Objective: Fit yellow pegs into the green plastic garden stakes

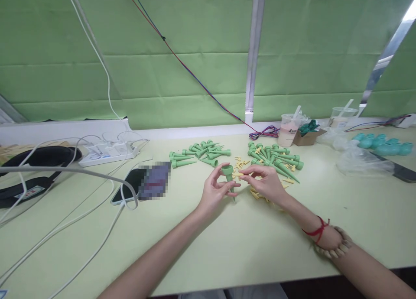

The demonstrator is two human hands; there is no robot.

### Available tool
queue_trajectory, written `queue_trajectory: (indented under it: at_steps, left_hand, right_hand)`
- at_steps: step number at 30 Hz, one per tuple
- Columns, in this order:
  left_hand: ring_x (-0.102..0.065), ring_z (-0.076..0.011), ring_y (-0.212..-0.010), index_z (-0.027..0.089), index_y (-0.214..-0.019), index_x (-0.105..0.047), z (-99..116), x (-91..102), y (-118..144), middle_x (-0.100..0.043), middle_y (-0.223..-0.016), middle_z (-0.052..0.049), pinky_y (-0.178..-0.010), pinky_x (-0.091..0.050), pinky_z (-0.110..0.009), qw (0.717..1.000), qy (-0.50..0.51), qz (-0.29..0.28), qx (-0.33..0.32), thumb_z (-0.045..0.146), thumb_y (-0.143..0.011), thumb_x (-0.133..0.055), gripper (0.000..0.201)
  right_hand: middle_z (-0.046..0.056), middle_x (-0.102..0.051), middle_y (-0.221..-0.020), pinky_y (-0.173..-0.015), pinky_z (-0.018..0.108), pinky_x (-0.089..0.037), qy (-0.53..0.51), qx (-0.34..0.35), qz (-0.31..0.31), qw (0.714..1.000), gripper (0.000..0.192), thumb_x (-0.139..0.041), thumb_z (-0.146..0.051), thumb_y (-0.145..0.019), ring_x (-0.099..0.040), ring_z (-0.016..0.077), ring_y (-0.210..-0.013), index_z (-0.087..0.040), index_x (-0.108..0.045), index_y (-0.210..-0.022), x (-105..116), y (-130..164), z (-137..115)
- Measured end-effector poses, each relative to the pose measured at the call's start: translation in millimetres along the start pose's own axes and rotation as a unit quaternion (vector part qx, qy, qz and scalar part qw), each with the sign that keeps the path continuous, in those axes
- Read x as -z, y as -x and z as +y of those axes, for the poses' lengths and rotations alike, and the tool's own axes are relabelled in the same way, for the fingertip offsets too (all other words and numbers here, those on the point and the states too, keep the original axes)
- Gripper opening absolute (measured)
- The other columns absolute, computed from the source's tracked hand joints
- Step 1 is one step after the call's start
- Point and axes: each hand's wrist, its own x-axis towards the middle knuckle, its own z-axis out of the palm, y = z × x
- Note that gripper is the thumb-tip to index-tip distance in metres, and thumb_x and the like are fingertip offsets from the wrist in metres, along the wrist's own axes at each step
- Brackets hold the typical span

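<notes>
Near the surface's front edge, the left hand point(216, 190) grips a green cone spike point(229, 177); the right hand point(264, 180) pinches a yellow peg point(239, 175) at it. Two spike piles point(273, 157) wait behind.

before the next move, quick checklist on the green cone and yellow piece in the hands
1. Green cone pinched in left hand, wide end up: ok.
2. Yellow piece held by right hand at the cone's side: ok.
3. Piece seated in the cone: cannot tell.
4. Spare yellow pieces within reach on the table: ok.
5. Cone piles, left and right, kept apart: ok.
</notes>
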Motion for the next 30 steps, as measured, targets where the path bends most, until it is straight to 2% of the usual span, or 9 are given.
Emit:
queue_trajectory:
  at_steps: [5,10,14,17,19,21,24,27,30]
  left_hand:
    - [-0.066,-0.0268,-0.085,0.025,-0.121,-0.043,2,1.0,1,-0.051,-0.100,-0.005,-0.060,-0.057,-0.028,1.000,-0.004,-0.019,0.016,0.029,-0.068,-0.068,0.059]
    - [-0.067,-0.0260,-0.082,0.023,-0.121,-0.045,-1,3.0,0,-0.054,-0.090,-0.002,-0.058,-0.057,-0.028,1.000,-0.011,0.002,0.017,0.027,-0.065,-0.070,0.061]
    - [-0.066,-0.0233,-0.081,0.020,-0.117,-0.051,-1,5.5,0,-0.059,-0.080,-0.001,-0.061,-0.058,-0.029,1.000,-0.024,0.015,0.001,0.023,-0.065,-0.069,0.056]
    - [-0.066,-0.0235,-0.083,0.019,-0.115,-0.054,0,5.9,0,-0.059,-0.074,0.000,-0.063,-0.058,-0.029,0.999,-0.027,0.019,0.001,0.022,-0.065,-0.069,0.053]
    - [-0.067,-0.0246,-0.082,0.020,-0.116,-0.053,0,4.9,-1,-0.057,-0.077,0.000,-0.059,-0.058,-0.028,0.999,-0.023,0.022,0.009,0.023,-0.064,-0.071,0.055]
    - [-0.067,-0.0248,-0.078,0.022,-0.118,-0.051,1,3.5,-2,-0.054,-0.078,0.000,-0.053,-0.057,-0.026,0.999,-0.011,0.028,0.026,0.024,-0.064,-0.072,0.058]
    - [-0.068,-0.0233,-0.072,0.024,-0.119,-0.051,2,2.0,-3,-0.048,-0.074,0.002,-0.049,-0.056,-0.024,0.998,0.018,0.037,0.051,0.024,-0.063,-0.073,0.060]
    - [-0.068,-0.0213,-0.067,0.024,-0.119,-0.052,3,2.3,-3,-0.042,-0.070,0.004,-0.047,-0.055,-0.023,0.997,0.032,0.033,0.059,0.024,-0.062,-0.074,0.061]
    - [-0.068,-0.0210,-0.066,0.025,-0.119,-0.052,2,3.4,-1,-0.040,-0.071,0.004,-0.046,-0.055,-0.022,0.998,0.024,0.023,0.055,0.025,-0.063,-0.074,0.060]
  right_hand:
    - [0.007,-0.071,-0.078,-0.060,0.029,-0.054,-0.016,-0.009,-0.007,1.000,0.012,-0.062,-0.027,-0.071,-0.065,0.0178,-0.070,-0.018,-0.069,-0.071,-1,1,0]
    - [0.008,-0.069,-0.075,-0.057,0.029,-0.053,-0.082,-0.087,-0.023,0.993,0.020,-0.067,-0.035,-0.066,-0.063,0.0163,-0.062,-0.016,-0.064,-0.065,-2,-1,0]
    - [0.003,-0.065,-0.062,-0.057,0.027,-0.052,-0.183,-0.167,-0.065,0.967,0.029,-0.071,-0.043,-0.061,-0.059,0.0121,-0.054,-0.015,-0.062,-0.061,-6,-1,2]
    - [0.001,-0.062,-0.062,-0.060,0.025,-0.052,-0.243,-0.220,-0.091,0.940,0.032,-0.070,-0.046,-0.062,-0.057,0.0099,-0.053,-0.015,-0.061,-0.060,-9,1,6]
    - [0.002,-0.062,-0.062,-0.059,0.025,-0.052,-0.249,-0.232,-0.091,0.936,0.033,-0.069,-0.048,-0.063,-0.058,0.0101,-0.053,-0.015,-0.060,-0.061,-11,1,8]
    - [0.003,-0.064,-0.065,-0.060,0.027,-0.053,-0.205,-0.196,-0.070,0.956,0.032,-0.068,-0.047,-0.065,-0.060,0.0123,-0.057,-0.016,-0.062,-0.069,-10,0,8]
    - [0.005,-0.068,-0.078,-0.064,0.030,-0.054,-0.072,-0.070,-0.031,0.994,0.026,-0.065,-0.041,-0.071,-0.063,0.0166,-0.069,-0.018,-0.066,-0.084,-5,-1,7]
    - [0.005,-0.069,-0.084,-0.068,0.032,-0.053,0.042,0.045,-0.021,0.998,0.017,-0.059,-0.034,-0.078,-0.064,0.0188,-0.076,-0.022,-0.069,-0.084,-1,-1,9]
    - [0.006,-0.069,-0.086,-0.066,0.032,-0.053,0.085,0.076,-0.034,0.993,0.017,-0.055,-0.030,-0.081,-0.063,0.0186,-0.077,-0.022,-0.069,-0.086,0,0,13]
